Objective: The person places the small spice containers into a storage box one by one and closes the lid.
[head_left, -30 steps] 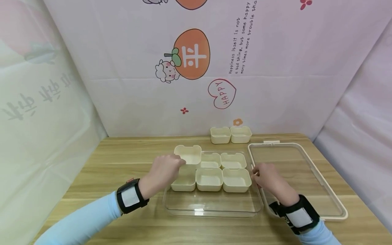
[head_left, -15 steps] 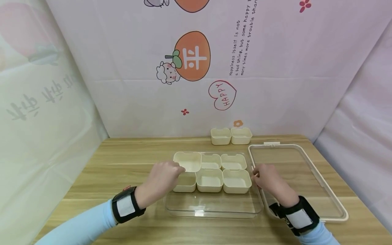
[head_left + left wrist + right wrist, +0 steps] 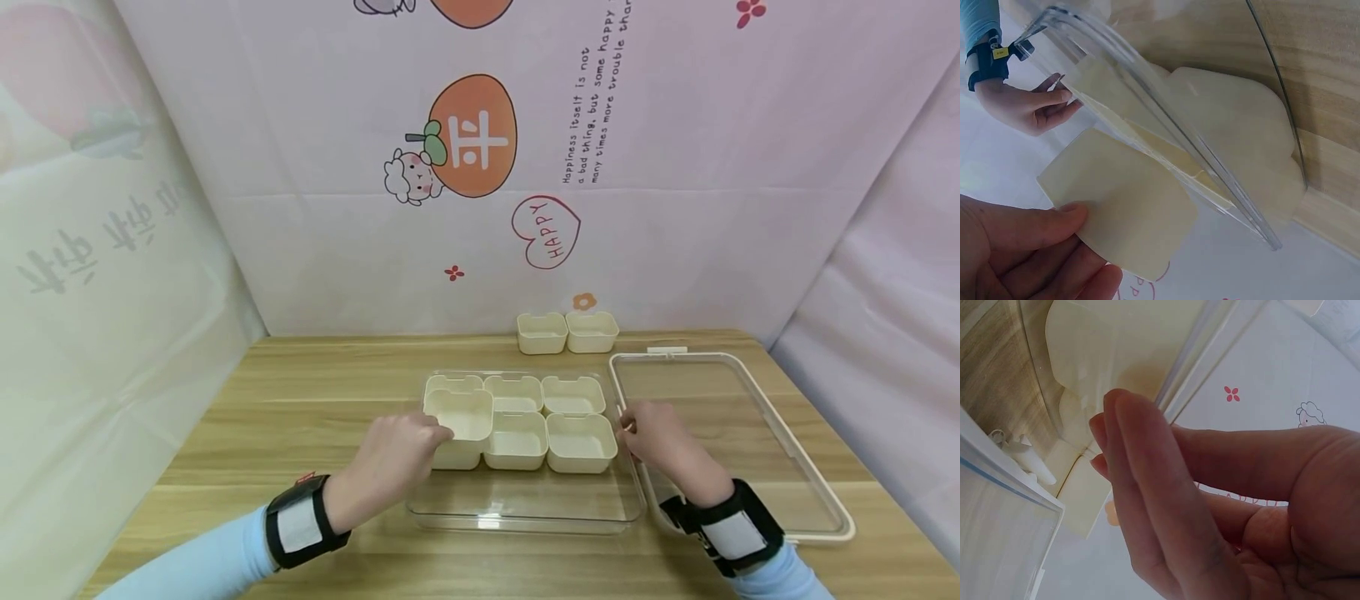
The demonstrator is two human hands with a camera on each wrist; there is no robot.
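Note:
My left hand (image 3: 393, 462) pinches a small cream container (image 3: 459, 412) by its near left side, thumb on the outer wall. The container hovers over the left end of a clear plastic box (image 3: 525, 504), partly overlapping a cream container (image 3: 456, 457) in the front row. More cream containers, such as the front right one (image 3: 581, 442), stand in two rows inside the box. At the box's right wall is my right hand (image 3: 663, 442), fingers and thumb pinching the rim (image 3: 1216, 359). In the left wrist view, the held container (image 3: 1116, 197) shows its underside.
A clear lid with a white frame (image 3: 738, 357) lies right of the box, partly under my right forearm. Two more cream containers (image 3: 542, 335) (image 3: 592, 334) stand at the table's back edge by the printed cloth (image 3: 337, 258). Wooden tabletop (image 3: 315, 392) extends left of the box.
My left hand has brought the held cream container lower and nearer to me, from over the back left to over the front left. The back left container now shows behind it. My right hand stays put.

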